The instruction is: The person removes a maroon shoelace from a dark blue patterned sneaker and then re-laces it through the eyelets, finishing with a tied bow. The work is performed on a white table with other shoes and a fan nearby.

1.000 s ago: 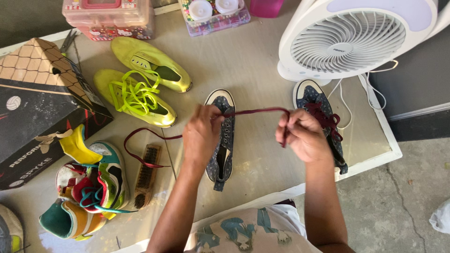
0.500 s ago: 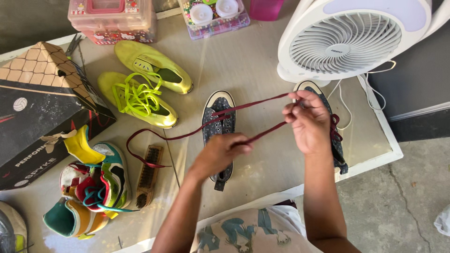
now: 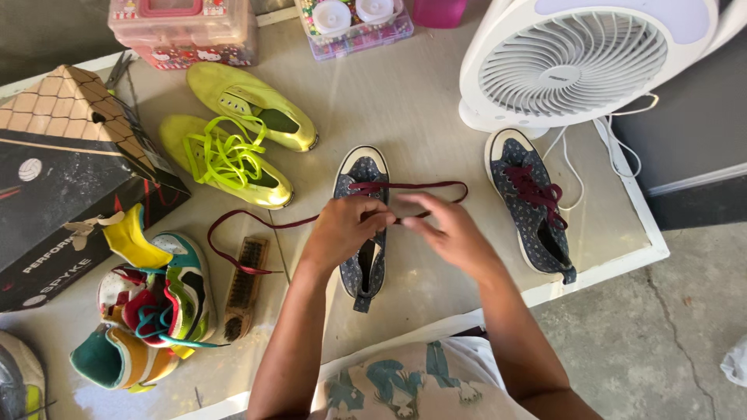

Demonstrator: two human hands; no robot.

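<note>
we have drawn both hands in from their wide stretch, left hand (image 3: 342,227) and right hand (image 3: 443,229) pinching the maroon lace (image 3: 412,187) over the dark dotted sneaker (image 3: 362,225) at table centre, its slack loop trailing toward three o'clock, so lacing continues.

A home setting, likely a porch or garage corner: a low desk (image 3: 436,101) on a cracked concrete floor (image 3: 661,334), strewn with worn shoes (image 3: 233,148), a shoebox (image 3: 62,171), a brush (image 3: 243,288), a pink toy case (image 3: 183,27), a bead box (image 3: 358,23) and a white household fan (image 3: 576,62).
</note>
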